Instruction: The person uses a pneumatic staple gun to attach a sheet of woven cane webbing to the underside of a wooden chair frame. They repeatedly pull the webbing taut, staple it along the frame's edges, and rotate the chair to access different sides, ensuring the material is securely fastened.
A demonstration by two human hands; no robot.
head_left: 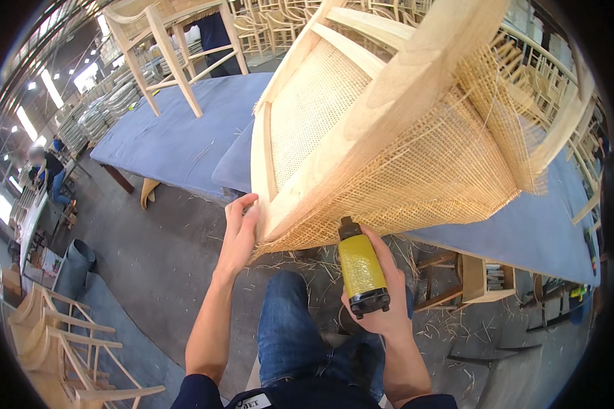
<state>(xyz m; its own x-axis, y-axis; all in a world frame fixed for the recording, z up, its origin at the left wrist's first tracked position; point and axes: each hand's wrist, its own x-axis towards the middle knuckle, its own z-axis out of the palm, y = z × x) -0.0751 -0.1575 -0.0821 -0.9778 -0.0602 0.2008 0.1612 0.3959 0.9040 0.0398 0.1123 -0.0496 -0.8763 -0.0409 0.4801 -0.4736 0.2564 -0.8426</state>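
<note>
1. Fingers (242,211) of the left hand (239,235): held straight and close together, pressed flat against the lower edge of the pale wooden chair frame (389,95); they grip nothing.
2. Fingers (378,249) of the right hand (382,300): wrapped around a yellow cylindrical tool with black ends (360,269); its narrow black tip points up and touches the frayed lower edge of the woven cane webbing (430,184).
3. Cane webbing: a light, open-mesh sheet stretched over the chair frame; loose strands hang from its lower border just above both hands; a second, finer cane panel (314,109) fills the frame's upper left opening.
4. Chair frame: tilted, lying on the blue padded table (177,136); its lower end overhangs the table's near edge, directly in front of the person.
5. Below the hands: the person's knee in blue jeans (286,327); grey floor (157,259) strewn with cane offcuts.
6. Far left of the table: another unfinished pale wooden chair (170,48) standing upright.
7. Lower left: more bare wooden chair frames (61,347) on the floor; further off, another person (51,174) at a bench.
</note>
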